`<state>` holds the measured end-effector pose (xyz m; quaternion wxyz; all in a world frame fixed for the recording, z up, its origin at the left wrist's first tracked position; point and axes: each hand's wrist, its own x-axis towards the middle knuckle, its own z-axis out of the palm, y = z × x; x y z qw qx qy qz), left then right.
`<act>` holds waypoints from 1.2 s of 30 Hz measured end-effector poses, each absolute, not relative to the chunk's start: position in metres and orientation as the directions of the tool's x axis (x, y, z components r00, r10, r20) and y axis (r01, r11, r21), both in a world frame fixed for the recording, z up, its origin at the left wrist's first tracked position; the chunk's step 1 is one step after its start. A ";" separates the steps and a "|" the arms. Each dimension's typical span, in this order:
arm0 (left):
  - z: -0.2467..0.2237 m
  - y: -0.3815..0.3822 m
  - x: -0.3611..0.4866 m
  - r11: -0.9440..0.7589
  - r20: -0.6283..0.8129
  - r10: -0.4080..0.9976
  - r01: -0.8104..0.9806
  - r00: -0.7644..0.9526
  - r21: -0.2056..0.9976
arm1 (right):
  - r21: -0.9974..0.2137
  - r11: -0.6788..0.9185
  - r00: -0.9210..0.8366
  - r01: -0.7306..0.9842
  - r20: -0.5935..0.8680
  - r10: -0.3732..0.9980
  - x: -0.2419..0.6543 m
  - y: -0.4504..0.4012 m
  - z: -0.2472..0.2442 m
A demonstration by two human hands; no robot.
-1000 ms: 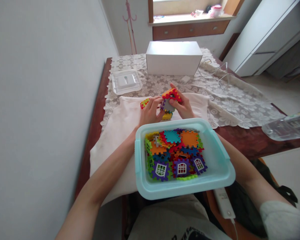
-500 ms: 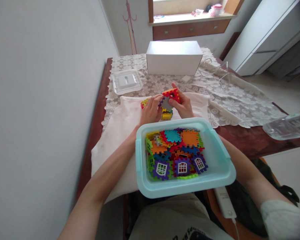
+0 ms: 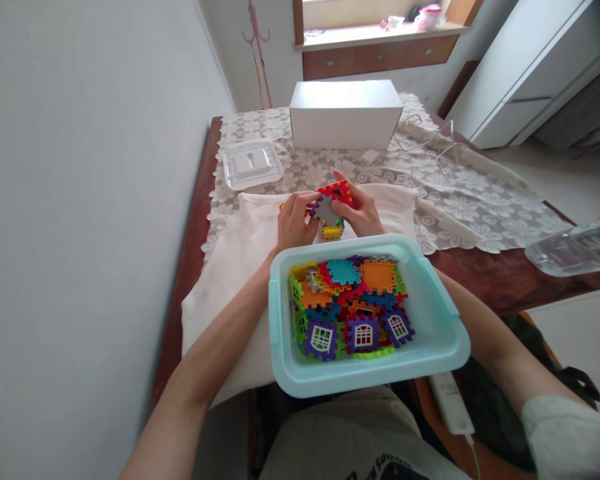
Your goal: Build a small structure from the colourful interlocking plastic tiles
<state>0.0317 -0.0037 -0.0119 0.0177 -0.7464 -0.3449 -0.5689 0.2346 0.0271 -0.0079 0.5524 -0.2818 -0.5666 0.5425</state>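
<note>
Both my hands hold a small structure of interlocking building tiles point(image 3: 325, 209), with grey, red and purple pieces joined at their toothed edges. My left hand point(image 3: 298, 219) has its fingers closed on the structure's left side. My right hand point(image 3: 361, 211) grips the red and grey part, thumb on the grey face and index finger stretched behind. Just below the hands lies a yellow piece point(image 3: 332, 231); I cannot tell whether it is joined on. Another red bit peeks out behind my left fingers, mostly hidden. Nearer me, a light blue tub point(image 3: 435, 313) holds many coloured tiles, several purple ones with white windows.
A white cloth point(image 3: 230, 267) lies under the hands on a lace tablecloth point(image 3: 480, 207). A clear plastic lid point(image 3: 253, 165) is at the back left, a white box point(image 3: 347, 123) at the back. A plastic bottle point(image 3: 575, 250) lies at right; a wall point(image 3: 90, 167) borders the left.
The held structure has shifted slightly left and tilted, showing more of its grey face. My left fingers have moved higher and cover more of the red bit behind them.
</note>
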 end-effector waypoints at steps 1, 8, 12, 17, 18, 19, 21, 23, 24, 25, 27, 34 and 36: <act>-0.012 -0.003 0.032 -0.765 0.858 0.502 0.520 0.113 0.380 | -0.927 0.240 -0.225 -0.289 0.310 0.924 0.234 0.027 -0.008; -0.010 -0.005 0.033 -0.800 0.892 0.442 0.491 0.093 0.345 | -0.924 0.205 -0.225 -0.323 0.285 0.932 0.235 0.027 -0.006; -0.011 -0.004 0.033 -0.759 0.871 0.486 0.529 0.074 0.379 | -0.927 0.175 -0.211 -0.332 0.254 0.944 0.233 0.026 -0.004; -0.011 -0.004 0.035 -0.751 0.876 0.481 0.530 0.029 0.394 | -0.927 0.182 -0.220 -0.328 0.262 0.940 0.231 0.025 -0.005; -0.010 -0.004 0.037 -0.742 0.870 0.494 0.526 0.010 0.415 | -0.926 0.187 -0.224 -0.327 0.268 0.937 0.231 0.025 -0.006; -0.008 -0.005 0.038 -0.729 0.858 0.513 0.518 -0.020 0.448 | -0.925 0.187 -0.227 -0.331 0.271 0.935 0.231 0.025 -0.006; -0.005 -0.006 0.041 -0.701 0.825 0.557 0.477 -0.100 0.531 | -0.918 0.181 -0.228 -0.353 0.271 0.935 0.232 0.025 -0.007; -0.004 -0.006 0.043 -0.670 0.781 0.600 0.425 -0.171 0.608 | -0.913 0.173 -0.233 -0.369 0.271 0.934 0.232 0.025 -0.007; -0.004 -0.006 0.045 -0.653 0.758 0.622 0.404 -0.197 0.641 | -0.913 0.174 -0.235 -0.369 0.273 0.933 0.232 0.025 -0.007; -0.006 -0.005 0.046 -0.636 0.735 0.643 0.383 -0.216 0.670 | -0.913 0.178 -0.236 -0.367 0.276 0.932 0.232 0.024 -0.007; -0.010 -0.003 0.048 -0.604 0.682 0.686 0.324 -0.254 0.728 | -0.914 0.189 -0.235 -0.360 0.285 0.929 0.232 0.024 -0.005; -0.024 0.003 0.054 -0.538 0.569 0.749 0.190 -0.340 0.821 | -0.912 0.314 -0.184 -0.266 0.367 0.912 0.233 0.020 -0.003; -0.024 0.004 0.053 -0.538 0.561 0.755 0.170 -0.339 0.826 | -0.901 0.356 -0.179 -0.246 0.404 0.897 0.234 0.019 -0.005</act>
